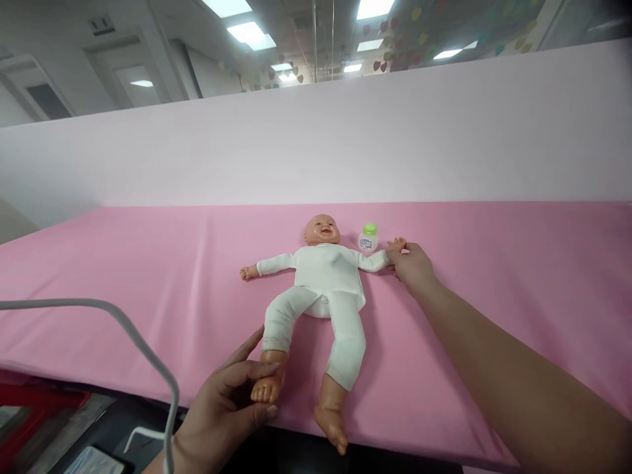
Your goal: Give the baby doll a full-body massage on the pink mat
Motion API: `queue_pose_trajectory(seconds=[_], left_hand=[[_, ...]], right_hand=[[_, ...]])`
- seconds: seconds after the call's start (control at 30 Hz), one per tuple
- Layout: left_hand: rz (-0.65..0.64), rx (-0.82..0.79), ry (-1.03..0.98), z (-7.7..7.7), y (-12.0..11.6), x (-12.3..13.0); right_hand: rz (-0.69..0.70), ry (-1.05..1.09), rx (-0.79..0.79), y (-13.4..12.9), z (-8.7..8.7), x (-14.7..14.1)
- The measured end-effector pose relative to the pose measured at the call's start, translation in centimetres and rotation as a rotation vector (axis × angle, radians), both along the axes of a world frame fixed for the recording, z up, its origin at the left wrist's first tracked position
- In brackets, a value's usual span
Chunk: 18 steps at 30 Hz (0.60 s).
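Observation:
A baby doll (328, 270) with a white cloth body lies on its back on the pink sheet (197, 263), its head toward the far wall and its arms spread. My left hand (232, 395) is closed around the doll's foot on the left, with the thumb below it and the fingers above and behind. At the right, my right hand (412, 263) pinches the doll's wrist. The doll's other foot hangs near the front edge of the sheet. A small clear bottle (368, 238) with a green cap stands beside the doll's head, close to my right hand.
A white wall panel (316, 148) rises behind the pink surface. A grey cable (143, 342) curves across the lower left, passing in front of my left wrist. Below the front edge are a phone-like device (93, 461) on a dark surface and a red frame (34, 411).

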<state>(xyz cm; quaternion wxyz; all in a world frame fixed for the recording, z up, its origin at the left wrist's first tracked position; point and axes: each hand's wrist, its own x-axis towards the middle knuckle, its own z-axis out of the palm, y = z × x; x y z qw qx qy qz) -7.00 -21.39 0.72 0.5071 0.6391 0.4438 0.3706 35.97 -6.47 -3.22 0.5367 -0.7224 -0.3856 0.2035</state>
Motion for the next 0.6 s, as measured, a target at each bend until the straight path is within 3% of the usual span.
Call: queue_pose_trajectory(seconds=[0.13,0.27,0.4,0.6], left_hand=[[-0.004,0.052,-0.013,-0.2,0.3,0.3],[-0.048,0.12,-0.034,0.2,1.0,1.1],[-0.066,0.143,-0.02,2.0,2.2,2.7],[-0.058,0.243,-0.033,3.2,4.8,5.1]], right_hand=[[0.006,-0.122,0.158,-1.4,1.7,-2.4],[0.167,-0.363,0.324,-2.9,2.9,-5.8],[0.355,-0.592,0.406,-3.6,2.8,-8.4],[0.475,-0.917,0.415,-3.3,2.2,-9.2]])
